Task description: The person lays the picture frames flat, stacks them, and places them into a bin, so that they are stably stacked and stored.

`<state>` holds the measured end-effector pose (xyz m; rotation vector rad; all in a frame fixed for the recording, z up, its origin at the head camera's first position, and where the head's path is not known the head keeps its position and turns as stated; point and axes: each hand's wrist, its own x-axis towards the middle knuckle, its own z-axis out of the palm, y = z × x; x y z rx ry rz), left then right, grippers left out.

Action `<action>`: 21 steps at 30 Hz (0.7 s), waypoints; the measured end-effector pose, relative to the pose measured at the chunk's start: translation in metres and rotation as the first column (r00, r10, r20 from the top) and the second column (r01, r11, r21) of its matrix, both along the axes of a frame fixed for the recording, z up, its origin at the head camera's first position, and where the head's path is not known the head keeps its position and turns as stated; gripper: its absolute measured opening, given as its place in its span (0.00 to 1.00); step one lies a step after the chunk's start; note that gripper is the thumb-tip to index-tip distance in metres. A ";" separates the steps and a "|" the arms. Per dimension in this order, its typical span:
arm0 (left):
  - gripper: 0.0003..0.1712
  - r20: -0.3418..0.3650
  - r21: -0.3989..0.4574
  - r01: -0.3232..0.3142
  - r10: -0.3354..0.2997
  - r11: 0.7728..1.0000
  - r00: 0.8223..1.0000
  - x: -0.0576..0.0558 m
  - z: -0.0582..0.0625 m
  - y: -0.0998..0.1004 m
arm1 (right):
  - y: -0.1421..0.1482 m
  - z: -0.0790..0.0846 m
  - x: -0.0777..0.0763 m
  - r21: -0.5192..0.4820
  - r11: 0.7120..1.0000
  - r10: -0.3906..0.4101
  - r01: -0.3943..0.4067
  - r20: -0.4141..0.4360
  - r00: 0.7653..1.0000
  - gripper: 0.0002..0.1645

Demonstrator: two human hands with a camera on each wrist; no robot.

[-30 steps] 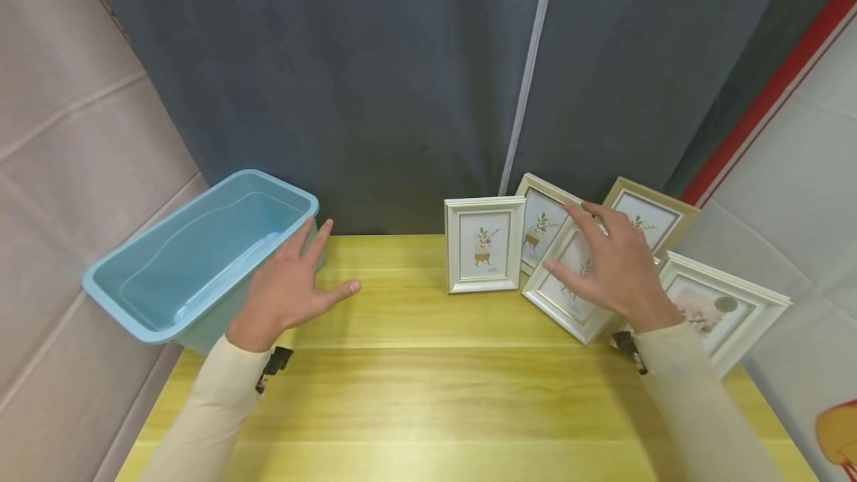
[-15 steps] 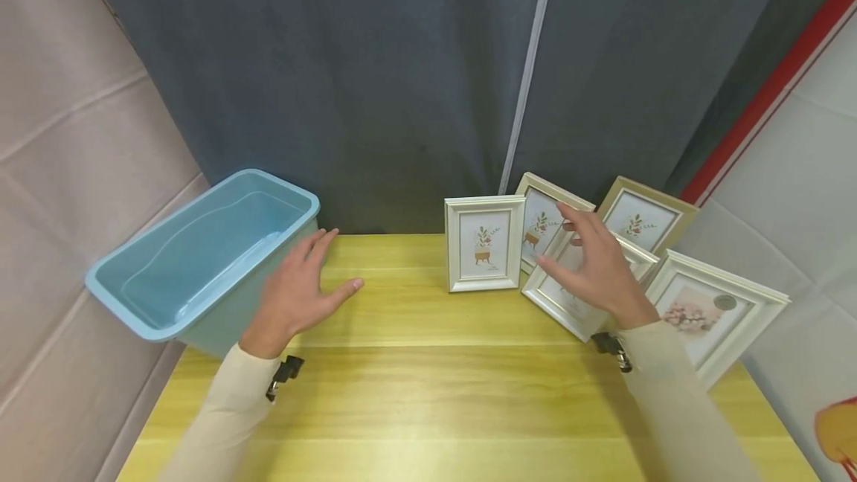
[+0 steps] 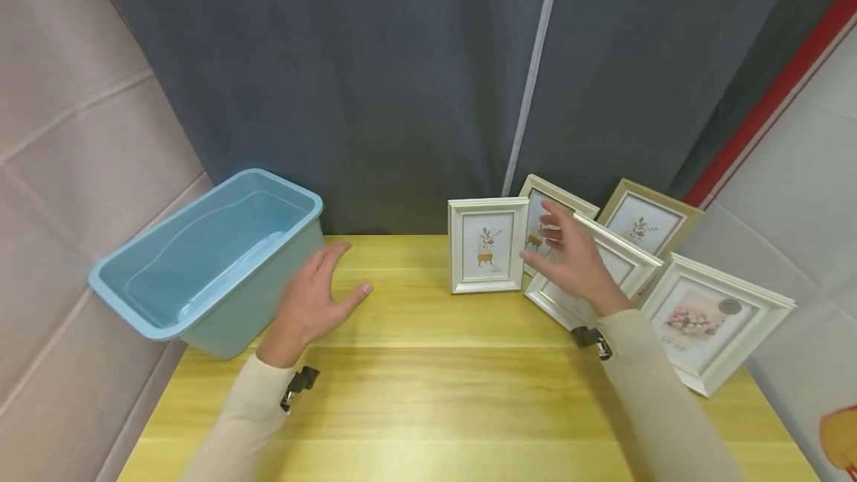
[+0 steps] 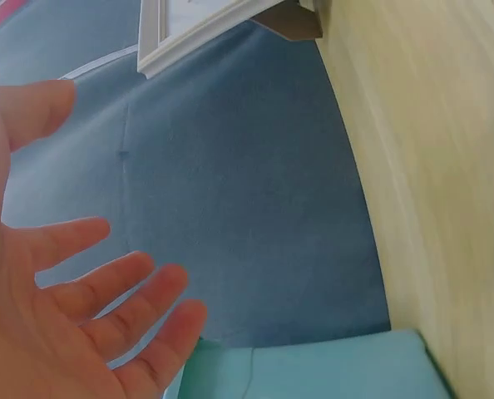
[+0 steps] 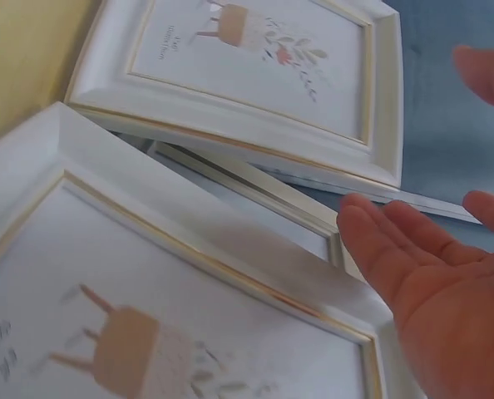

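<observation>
My left hand (image 3: 309, 312) hovers with thumb spread wide and fingers loosely extended, holding nothing. It is nearest to the light blue plastic tub (image 3: 230, 311), just right of its side. In the left wrist view the palm (image 4: 56, 332) shows with nothing in it. My right hand (image 3: 577, 265) hovers before the picture frames, thumb apart from slightly bent fingers. A white picture frame (image 3: 489, 286) stands upright left of its fingertips. Behind the hand leans a second white frame (image 3: 619, 244), partly covered by it. The right wrist view shows nothing in the hand (image 5: 455, 307).
A cream frame (image 3: 559, 194) stands at the back, partly hidden. A beige-gold frame (image 3: 669, 207) and a larger white frame (image 3: 719, 337) with a blossom picture stand to the right. All are on the wooden table (image 3: 428, 407), before a dark grey curtain (image 3: 375, 95).
My right hand has moved left across the frames, toward the leftmost white one, uncovering more of the right-hand frames. My left hand has drifted slightly right and down, away from the tub.
</observation>
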<state>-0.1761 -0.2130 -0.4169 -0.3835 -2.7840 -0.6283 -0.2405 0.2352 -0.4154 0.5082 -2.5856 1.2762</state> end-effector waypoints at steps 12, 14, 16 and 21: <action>0.45 0.023 0.050 0.047 -0.049 0.998 0.999 0.008 -0.021 0.017 | -0.013 -0.020 -0.017 0.022 1.000 -0.023 0.021 0.091 0.996 0.64; 0.45 0.031 0.058 0.048 -0.050 0.997 0.998 0.008 -0.026 0.018 | -0.015 -0.024 -0.020 0.026 1.000 -0.017 0.015 0.110 0.994 0.65; 0.44 0.045 0.068 0.050 -0.053 0.996 0.998 0.009 -0.029 0.020 | -0.017 -0.027 -0.023 0.026 1.000 -0.007 0.004 0.118 0.993 0.65; 0.43 0.063 0.068 0.067 -0.071 0.995 0.996 0.010 -0.035 0.023 | -0.021 -0.033 -0.029 0.023 1.000 0.000 -0.002 0.100 0.995 0.64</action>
